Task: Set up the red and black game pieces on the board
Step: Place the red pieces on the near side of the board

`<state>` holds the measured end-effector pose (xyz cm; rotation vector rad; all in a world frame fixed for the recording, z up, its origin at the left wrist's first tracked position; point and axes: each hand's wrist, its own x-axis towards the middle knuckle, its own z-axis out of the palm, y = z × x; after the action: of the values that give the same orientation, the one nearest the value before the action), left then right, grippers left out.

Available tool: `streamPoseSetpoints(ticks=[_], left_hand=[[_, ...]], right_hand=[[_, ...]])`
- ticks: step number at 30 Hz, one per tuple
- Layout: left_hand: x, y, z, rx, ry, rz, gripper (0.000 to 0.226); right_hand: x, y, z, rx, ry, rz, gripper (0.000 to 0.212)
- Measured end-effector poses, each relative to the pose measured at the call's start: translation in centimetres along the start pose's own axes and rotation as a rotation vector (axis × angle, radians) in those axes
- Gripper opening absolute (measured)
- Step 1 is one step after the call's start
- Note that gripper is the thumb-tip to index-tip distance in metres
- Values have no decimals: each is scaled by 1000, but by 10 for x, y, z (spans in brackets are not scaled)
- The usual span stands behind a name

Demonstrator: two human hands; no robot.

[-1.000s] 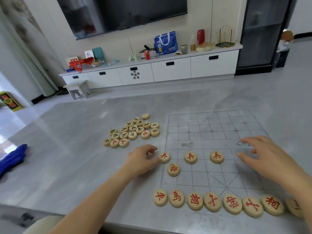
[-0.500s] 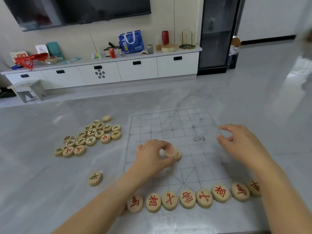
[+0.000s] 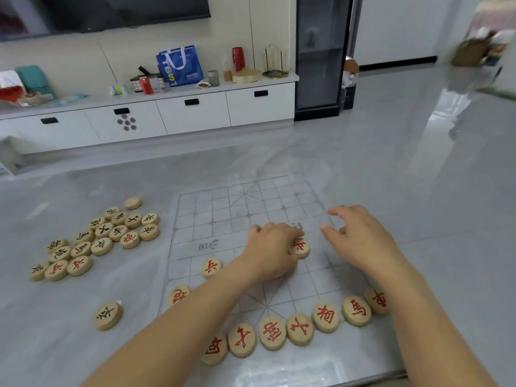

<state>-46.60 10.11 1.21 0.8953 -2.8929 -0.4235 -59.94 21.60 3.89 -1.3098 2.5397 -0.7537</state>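
Left hand [image 3: 272, 252]: fingers curled, tips gripping the far-left rim of a round pale-wood piece with a red character [image 3: 301, 247]. The piece sits flat on the board, right of centre, just on the near side of the midline.

Right hand [image 3: 360, 238]: fingers loosely spread, holding nothing, over the board's right edge. Narrow gap between it and the gripped piece.

Board = translucent grid-printed sheet [image 3: 223, 208] on the grey marble-look table [image 3: 418, 247].

Red soldier disc [image 3: 211, 267] is left of the left wrist. Another red-lettered disc [image 3: 178, 296] sits at the board's left edge, partly under the forearm.

Curved row of seven red-lettered discs [image 3: 300, 329] runs along the board's near edge. Several open grid rows lie between it and the gripped piece.

Cluster of wooden discs [image 3: 97, 238], mostly dark-lettered with a few red, lies well left of the board. A lone dark-lettered disc [image 3: 108, 315] is off the near-left corner.
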Motion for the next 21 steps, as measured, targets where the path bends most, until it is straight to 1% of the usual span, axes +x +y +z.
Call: streamPoseSetpoints(ticks=[2,4,6,8,11,13,15,17,19,21], left_hand=[[-7,-8,-5,-46,8,-12,53],[-21,-23,-12,-96,25,-42,52],[-38,-43,-20,-149,62,-113,49],[-59,-70,-28,-213,137,-226,46],[-94,-120,-40,-381,319,-407,36],[-117,-154,-48,-472,469,-497,25],[-139,-187,-58,-511,630,-607,15],[-158,-218,-66,-533,732,-725,14],[-172,-243,-69,-534,744,-800,18],[-179,-256,-69,-475,686,-837,17]], right_hand=[[0,0,2,-15,-5,-11,47],[1,2,4,-26,-7,-17,47],[2,5,5,-41,-8,-14,47],[3,7,6,-56,-15,-8,46],[6,8,13,-42,-19,-16,48],[8,10,20,-28,-8,-26,60],[11,13,28,-25,-1,-39,85],[19,25,40,-22,-9,-72,111],[27,33,52,-43,-23,-95,117],[31,34,56,-74,-51,-93,116]])
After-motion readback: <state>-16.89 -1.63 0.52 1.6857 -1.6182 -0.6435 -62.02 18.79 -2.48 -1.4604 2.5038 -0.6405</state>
